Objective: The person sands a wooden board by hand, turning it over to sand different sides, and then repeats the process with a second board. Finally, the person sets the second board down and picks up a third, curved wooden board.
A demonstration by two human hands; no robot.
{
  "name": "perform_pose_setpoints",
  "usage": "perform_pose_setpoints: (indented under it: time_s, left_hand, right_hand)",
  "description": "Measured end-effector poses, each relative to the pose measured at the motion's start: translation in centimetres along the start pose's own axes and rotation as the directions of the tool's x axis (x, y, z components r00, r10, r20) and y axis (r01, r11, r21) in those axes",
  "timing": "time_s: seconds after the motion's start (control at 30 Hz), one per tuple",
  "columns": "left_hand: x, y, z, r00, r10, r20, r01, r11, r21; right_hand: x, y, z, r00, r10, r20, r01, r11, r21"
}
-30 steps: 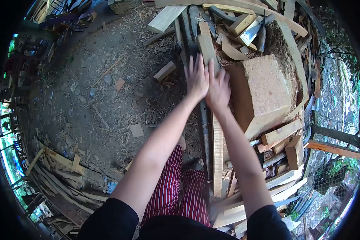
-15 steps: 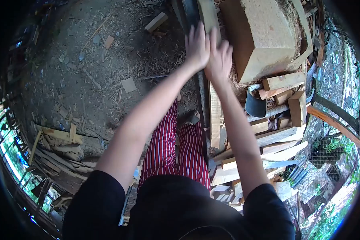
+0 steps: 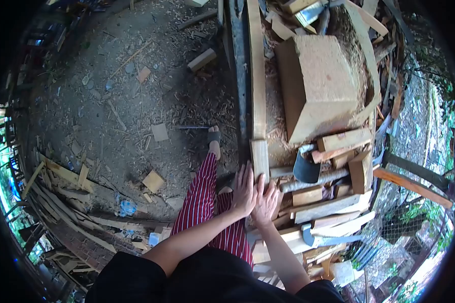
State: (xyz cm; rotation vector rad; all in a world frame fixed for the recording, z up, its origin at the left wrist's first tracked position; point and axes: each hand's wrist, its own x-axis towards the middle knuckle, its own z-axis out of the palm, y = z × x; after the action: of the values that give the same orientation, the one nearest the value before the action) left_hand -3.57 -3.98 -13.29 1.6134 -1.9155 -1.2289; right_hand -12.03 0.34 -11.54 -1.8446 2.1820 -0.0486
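A short, pale wooden block [image 3: 260, 157] lies on top of a long wooden strip [image 3: 258, 76], near the strip's lower end. My left hand [image 3: 243, 194] holds the block's near end from the left, its fingers extended along that side. Beside it, touching it, my right hand [image 3: 266, 204] holds the same end from the right, with the fingers bent over it. My palms cover part of the block and the strip below. A dark rail [image 3: 241, 76] runs along the strip's left side.
A large, carved wooden block [image 3: 323, 76] sits right of the strip. Nearer are a dark adze blade [image 3: 306, 169], cut wood pieces [image 3: 344, 139] and a saw [image 3: 336, 240]. My sandalled foot [image 3: 214, 139] rests on the shaving-strewn ground [image 3: 101, 96] at left.
Both my hands have come back along the strip toward my body, and the short block now shows in front of them. The camera view has shifted, with the surroundings lower in frame.
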Motion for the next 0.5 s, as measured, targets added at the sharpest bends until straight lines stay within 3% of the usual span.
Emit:
perform_pose_setpoints:
  time_s: [0.03,0.1,0.17,0.23,0.5]
  left_hand:
    - [2.2,0.0,-0.7,0.999,0.002,-0.047,-0.004,0.999,-0.043]
    - [7.9,0.0,-3.3,0.991,0.097,-0.093,-0.087,0.991,0.1]
    - [13.4,-0.8,-4.8,0.983,0.137,-0.124,-0.13,0.989,0.067]
    - [18.3,-1.1,-7.1,0.982,0.163,-0.094,-0.151,0.98,0.127]
    - [35.7,-1.7,-13.1,0.94,0.269,-0.211,-0.245,0.96,0.133]
  right_hand:
    - [3.0,-0.9,-1.0,1.0,0.012,0.008,-0.012,1.0,0.006]
    - [9.1,-1.7,-1.6,0.992,-0.072,-0.101,0.068,0.996,-0.049]
    - [14.9,-3.2,-2.9,0.984,-0.051,-0.172,0.045,0.998,-0.035]
    - [19.9,-4.4,-4.1,0.995,-0.013,-0.099,0.019,0.998,0.061]
    - [36.8,-7.1,-5.6,0.944,-0.08,-0.321,0.07,0.997,-0.044]
